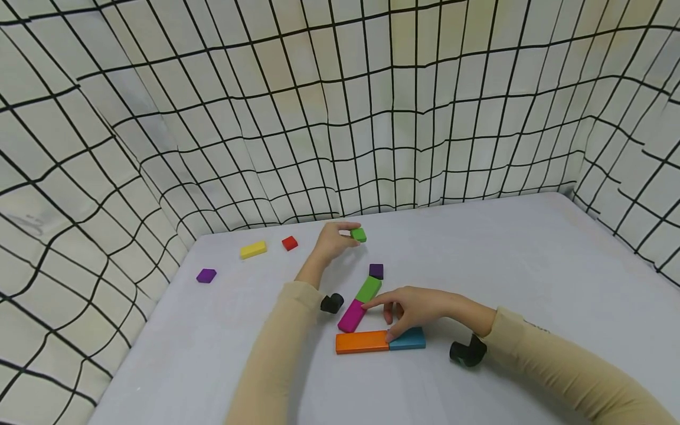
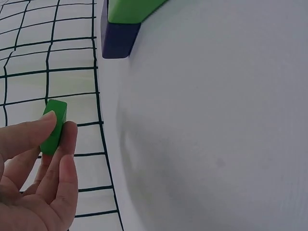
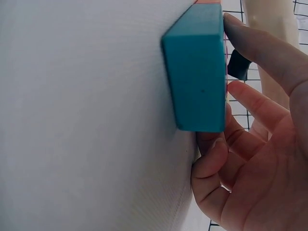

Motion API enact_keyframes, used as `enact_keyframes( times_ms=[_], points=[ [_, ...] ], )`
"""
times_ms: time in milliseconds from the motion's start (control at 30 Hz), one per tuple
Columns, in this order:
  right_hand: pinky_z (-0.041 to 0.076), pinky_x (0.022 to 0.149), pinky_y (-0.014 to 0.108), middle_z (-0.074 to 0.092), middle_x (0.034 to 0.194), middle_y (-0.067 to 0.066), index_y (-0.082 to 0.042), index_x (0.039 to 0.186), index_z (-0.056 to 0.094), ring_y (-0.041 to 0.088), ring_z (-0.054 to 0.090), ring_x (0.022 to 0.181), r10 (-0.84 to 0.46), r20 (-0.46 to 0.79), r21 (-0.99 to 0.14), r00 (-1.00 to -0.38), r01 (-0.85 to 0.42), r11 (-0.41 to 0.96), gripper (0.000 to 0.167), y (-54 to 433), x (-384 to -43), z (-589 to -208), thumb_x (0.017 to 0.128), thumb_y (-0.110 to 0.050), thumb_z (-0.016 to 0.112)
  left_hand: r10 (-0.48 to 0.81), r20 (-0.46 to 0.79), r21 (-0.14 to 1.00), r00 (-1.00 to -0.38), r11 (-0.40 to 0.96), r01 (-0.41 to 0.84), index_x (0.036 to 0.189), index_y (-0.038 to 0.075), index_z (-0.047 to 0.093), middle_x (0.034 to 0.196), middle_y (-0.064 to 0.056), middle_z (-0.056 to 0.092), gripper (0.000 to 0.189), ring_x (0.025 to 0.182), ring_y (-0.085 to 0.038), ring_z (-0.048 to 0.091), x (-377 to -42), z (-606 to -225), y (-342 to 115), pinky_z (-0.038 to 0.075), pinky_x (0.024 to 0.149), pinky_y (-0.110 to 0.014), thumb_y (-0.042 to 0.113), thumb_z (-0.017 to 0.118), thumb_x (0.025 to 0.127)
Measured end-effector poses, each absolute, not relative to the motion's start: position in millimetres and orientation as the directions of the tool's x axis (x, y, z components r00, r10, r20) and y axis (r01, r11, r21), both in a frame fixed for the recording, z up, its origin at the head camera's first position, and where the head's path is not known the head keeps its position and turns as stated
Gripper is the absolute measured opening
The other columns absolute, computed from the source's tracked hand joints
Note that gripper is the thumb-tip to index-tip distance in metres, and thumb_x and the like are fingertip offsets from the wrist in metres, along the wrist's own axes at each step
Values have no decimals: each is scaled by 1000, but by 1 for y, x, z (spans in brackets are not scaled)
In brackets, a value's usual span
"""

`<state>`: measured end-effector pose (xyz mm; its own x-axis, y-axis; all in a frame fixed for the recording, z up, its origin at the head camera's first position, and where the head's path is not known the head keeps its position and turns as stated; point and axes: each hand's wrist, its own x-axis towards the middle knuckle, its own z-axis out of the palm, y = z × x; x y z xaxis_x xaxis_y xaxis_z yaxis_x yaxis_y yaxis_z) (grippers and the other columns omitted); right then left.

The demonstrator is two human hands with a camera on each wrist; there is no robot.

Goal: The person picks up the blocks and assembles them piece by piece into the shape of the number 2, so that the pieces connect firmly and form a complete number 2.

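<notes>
My left hand (image 1: 332, 241) pinches a small green block (image 1: 358, 235) between thumb and fingers, above the far part of the table. My right hand (image 1: 419, 304) is over the laid-out blocks. Its index fingertip touches the magenta block (image 1: 350, 317), and its thumb rests where the orange block (image 1: 361, 342) meets the blue block (image 1: 408, 339). Beyond the magenta block, a longer green block (image 1: 368, 289) continues the slanted line up to a dark purple block (image 1: 376, 271). In the right wrist view, the blue block (image 3: 197, 82) stands close beside the loosely bent fingers.
On the left of the white table (image 1: 504, 254) lie a yellow block (image 1: 253, 249), a red block (image 1: 289, 243) and a purple block (image 1: 206, 275). A white wall with black grid lines (image 1: 372, 130) rises behind the table and at both sides.
</notes>
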<state>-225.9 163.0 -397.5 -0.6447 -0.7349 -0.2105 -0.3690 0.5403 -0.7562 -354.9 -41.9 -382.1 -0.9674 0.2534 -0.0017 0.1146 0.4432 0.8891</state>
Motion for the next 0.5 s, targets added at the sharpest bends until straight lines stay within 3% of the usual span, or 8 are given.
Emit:
enact_keyframes(
  times_ms=[233, 500],
  points=[
    [43, 67, 21, 59, 89, -4, -10, 146, 56, 9, 51, 72, -735, -213, -757, -643, -367, 541, 62, 162, -227, -399, 90, -16, 80, 299, -4, 852, -954, 501, 153, 127, 8, 73, 132, -9, 67, 42, 117, -27, 64, -352, -386, -38, 44, 106, -46, 0, 80, 86],
    [43, 67, 21, 58, 89, -4, -10, 146, 57, 9, 51, 72, -736, -211, -758, -643, -368, 539, 62, 162, -228, -401, 90, -16, 81, 312, 3, 843, -950, 510, 170, 125, 7, 74, 127, -10, 70, 42, 114, -26, 66, -349, -388, -36, 46, 104, -46, -4, 79, 85]
  ],
)
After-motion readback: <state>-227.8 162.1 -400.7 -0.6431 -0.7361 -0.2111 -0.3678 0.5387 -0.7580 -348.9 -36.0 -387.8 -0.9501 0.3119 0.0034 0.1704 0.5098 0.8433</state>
